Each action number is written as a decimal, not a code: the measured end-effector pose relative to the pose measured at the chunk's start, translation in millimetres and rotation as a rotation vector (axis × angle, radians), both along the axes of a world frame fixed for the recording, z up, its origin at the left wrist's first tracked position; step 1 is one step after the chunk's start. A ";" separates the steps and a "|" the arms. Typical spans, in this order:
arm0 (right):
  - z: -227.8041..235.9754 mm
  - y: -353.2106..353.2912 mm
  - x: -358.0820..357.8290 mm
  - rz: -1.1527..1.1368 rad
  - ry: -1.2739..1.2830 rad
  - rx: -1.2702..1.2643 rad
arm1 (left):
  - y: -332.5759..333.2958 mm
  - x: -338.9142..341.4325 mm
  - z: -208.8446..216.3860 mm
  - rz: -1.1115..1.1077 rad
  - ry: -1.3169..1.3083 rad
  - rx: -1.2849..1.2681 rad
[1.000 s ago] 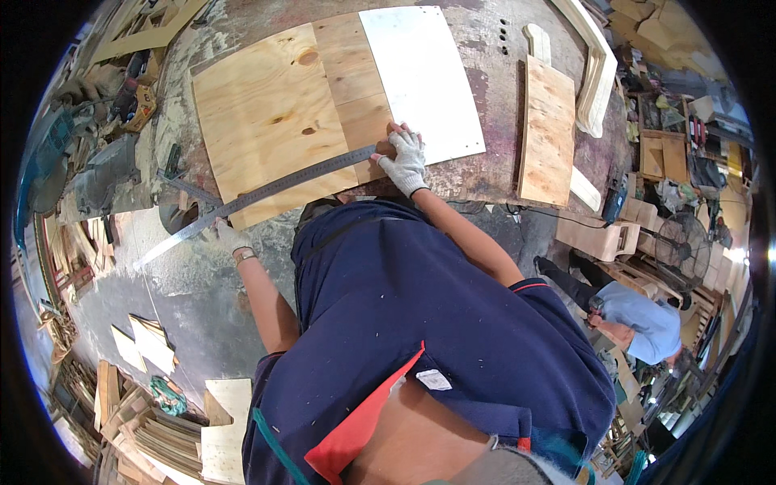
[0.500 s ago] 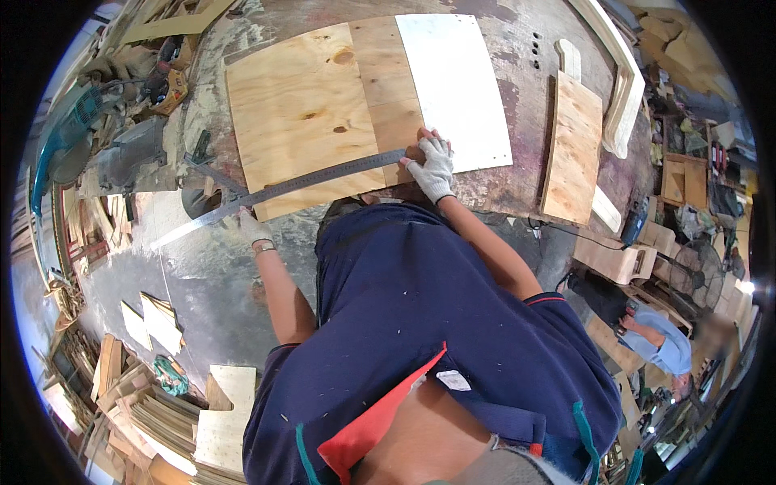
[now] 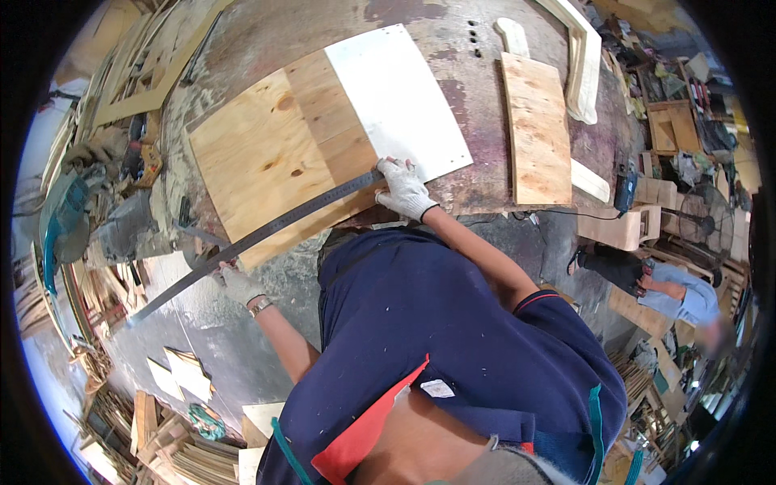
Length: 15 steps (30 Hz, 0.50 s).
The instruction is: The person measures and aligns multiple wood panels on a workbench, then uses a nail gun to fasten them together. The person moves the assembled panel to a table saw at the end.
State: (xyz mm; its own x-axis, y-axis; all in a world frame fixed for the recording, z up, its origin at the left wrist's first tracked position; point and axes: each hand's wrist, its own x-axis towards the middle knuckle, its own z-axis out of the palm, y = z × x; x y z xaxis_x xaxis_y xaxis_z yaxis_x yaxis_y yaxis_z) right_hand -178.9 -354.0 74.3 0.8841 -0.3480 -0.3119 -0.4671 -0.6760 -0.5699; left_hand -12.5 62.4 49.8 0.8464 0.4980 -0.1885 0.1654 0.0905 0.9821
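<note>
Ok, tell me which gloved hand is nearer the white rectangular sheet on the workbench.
Right. The right hand presses the long metal ruler at the white rectangular sheet's near edge; the left hand holds the ruler well off to the left, beyond the plywood board.

Long ruler [image 3: 267,230] across plywood sheet [image 3: 275,153], probably on workbench [image 3: 485,89].

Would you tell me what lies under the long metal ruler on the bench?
The plywood board lies under the long metal ruler, whose lower end overhangs the bench edge. The gloved right hand covers its upper end.
</note>
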 end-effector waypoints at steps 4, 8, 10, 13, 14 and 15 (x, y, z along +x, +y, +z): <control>55.2 -27.8 -14.3 0.252 0.093 -0.285 | -69.0 -3.0 65.3 -0.106 -0.105 0.053; 58.4 -51.3 -41.2 0.202 0.073 -0.053 | -140.9 7.1 69.7 -0.339 -0.164 0.211; 69.2 -60.4 -55.5 0.117 0.076 0.056 | -194.3 -4.9 80.6 -0.460 -0.211 0.120; 53.2 -83.2 -85.1 -0.009 -0.022 0.074 | -267.6 -33.9 110.3 -0.691 -0.204 -0.025; 55.5 -89.1 -93.5 -0.079 -0.012 0.127 | -285.2 -43.1 115.5 -0.748 -0.203 -0.053; 63.7 -91.2 -103.4 -0.227 -0.138 0.184 | -300.6 -52.7 115.2 -0.795 -0.190 -0.102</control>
